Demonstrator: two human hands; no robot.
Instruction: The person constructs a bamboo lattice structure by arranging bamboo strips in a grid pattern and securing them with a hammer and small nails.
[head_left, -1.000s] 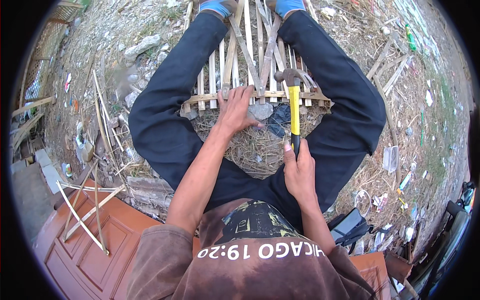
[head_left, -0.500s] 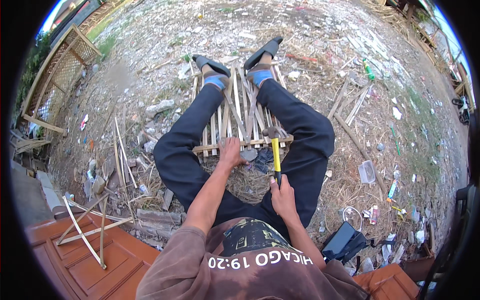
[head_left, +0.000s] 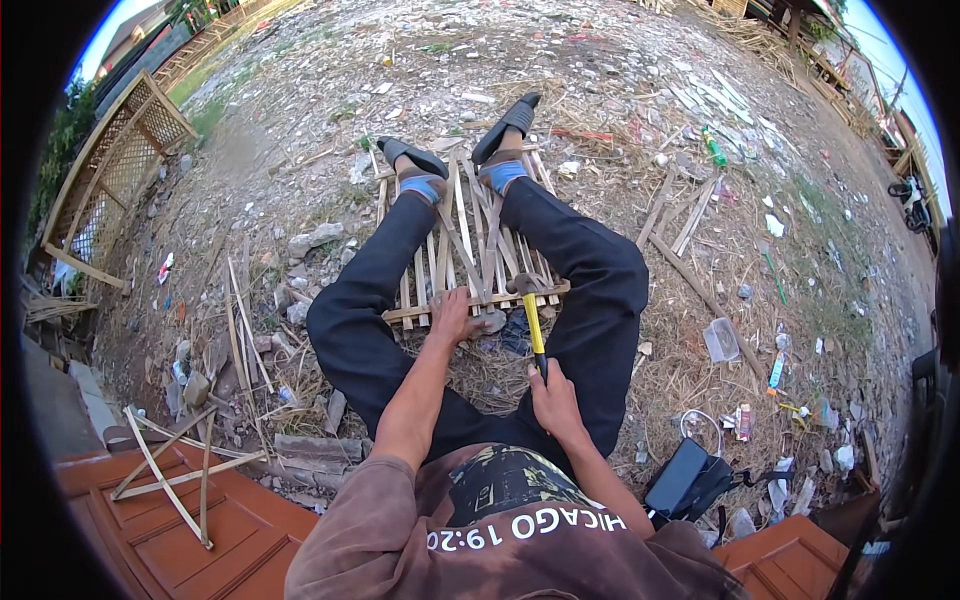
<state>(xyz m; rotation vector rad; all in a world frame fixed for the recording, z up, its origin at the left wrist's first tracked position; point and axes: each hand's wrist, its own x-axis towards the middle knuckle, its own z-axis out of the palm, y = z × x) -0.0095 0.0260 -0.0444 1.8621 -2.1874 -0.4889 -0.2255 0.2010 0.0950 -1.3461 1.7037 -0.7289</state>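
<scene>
A panel of thin wooden slats [head_left: 432, 268] lies on the ground between my legs, with a crossbar [head_left: 405, 314] along its near edge. My left hand [head_left: 452, 316] is closed over that crossbar, its thumb pointing right toward a grey stone [head_left: 490, 322]. In my right hand [head_left: 555, 398] is a hammer [head_left: 533, 325] with a yellow and black handle. The hammer's head is at the crossbar, right of my left hand; whether it touches the wood I cannot tell. Several loose slats cross over the panel, and my sandaled feet rest at its far end.
Brown panelled doors [head_left: 255, 530] lie at lower left, with loose wood strips [head_left: 165, 475] on top. A black bag [head_left: 690, 480] sits by my right side. Beyond it are a clear plastic container [head_left: 724, 340] and a long stick [head_left: 690, 275]. A lattice frame [head_left: 105, 185] stands far left.
The hammer's head has come down closer to the crossbar, its handle leaning a little more to the left. My left hand keeps its place on the bar. The whole view has shifted slightly.
</scene>
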